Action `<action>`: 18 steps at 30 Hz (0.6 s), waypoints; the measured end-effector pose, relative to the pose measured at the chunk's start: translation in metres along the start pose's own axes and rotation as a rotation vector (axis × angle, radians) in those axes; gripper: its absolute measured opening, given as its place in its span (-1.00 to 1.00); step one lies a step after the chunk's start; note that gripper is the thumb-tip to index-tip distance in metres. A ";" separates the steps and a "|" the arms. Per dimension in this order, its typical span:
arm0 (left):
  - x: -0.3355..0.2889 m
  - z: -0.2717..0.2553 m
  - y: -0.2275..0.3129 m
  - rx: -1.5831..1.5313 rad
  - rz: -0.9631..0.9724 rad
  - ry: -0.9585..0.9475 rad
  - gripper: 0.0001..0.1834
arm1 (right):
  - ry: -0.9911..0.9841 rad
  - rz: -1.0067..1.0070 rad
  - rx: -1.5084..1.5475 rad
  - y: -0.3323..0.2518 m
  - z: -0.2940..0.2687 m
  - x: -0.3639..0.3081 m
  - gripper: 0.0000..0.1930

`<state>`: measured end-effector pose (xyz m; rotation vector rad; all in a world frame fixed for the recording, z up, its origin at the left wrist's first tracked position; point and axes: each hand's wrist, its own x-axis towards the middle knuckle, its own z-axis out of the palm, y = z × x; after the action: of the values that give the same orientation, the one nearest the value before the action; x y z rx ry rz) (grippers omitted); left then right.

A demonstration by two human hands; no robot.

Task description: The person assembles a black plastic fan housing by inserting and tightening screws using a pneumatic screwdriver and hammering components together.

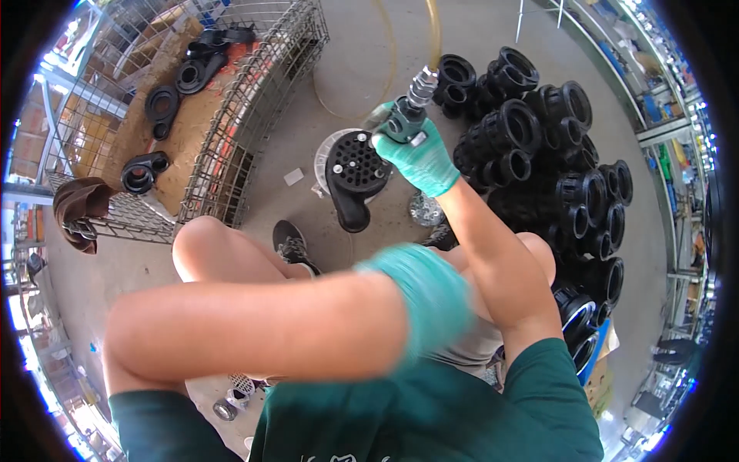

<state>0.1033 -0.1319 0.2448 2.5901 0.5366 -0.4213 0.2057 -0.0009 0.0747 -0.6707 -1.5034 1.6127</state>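
Observation:
My right hand (422,152), in a green glove, is wrapped round a dark air tool (403,119) with a metal fitting (422,86) and a yellowish hose (435,35). Just left of it, a black round housing (357,163) with a perforated face and a spout stands on a pale round base (322,158). Some light bolt heads or screws show on the face. The tool's working end is partly hidden by my glove. My left hand (427,300), also gloved in green, is smeared by motion across my lap, its fingers unreadable.
Black ringed housings (508,131) stand stacked close on the right. At the left is a wire cage (254,115) with cardboard and several black parts (160,108). A clear container of small metal pieces (426,208) sits near my right foot. A brown cloth-like item (81,204) hangs on the cage's corner.

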 end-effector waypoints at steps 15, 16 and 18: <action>-0.002 0.182 -0.205 -0.315 -0.808 0.568 -0.52 | -0.008 0.024 -0.018 -0.006 0.008 -0.004 -0.74; 0.001 0.184 -0.207 -0.373 -0.833 0.585 -0.58 | -0.032 0.012 -0.047 -0.007 0.008 -0.004 -0.74; 0.004 0.184 -0.203 -0.390 -0.838 0.635 -0.64 | -0.054 0.002 -0.079 -0.009 0.009 -0.003 -0.73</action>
<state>-0.0187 -0.0553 0.0120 1.9705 1.7342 0.2680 0.2016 -0.0084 0.0848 -0.6775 -1.6127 1.5911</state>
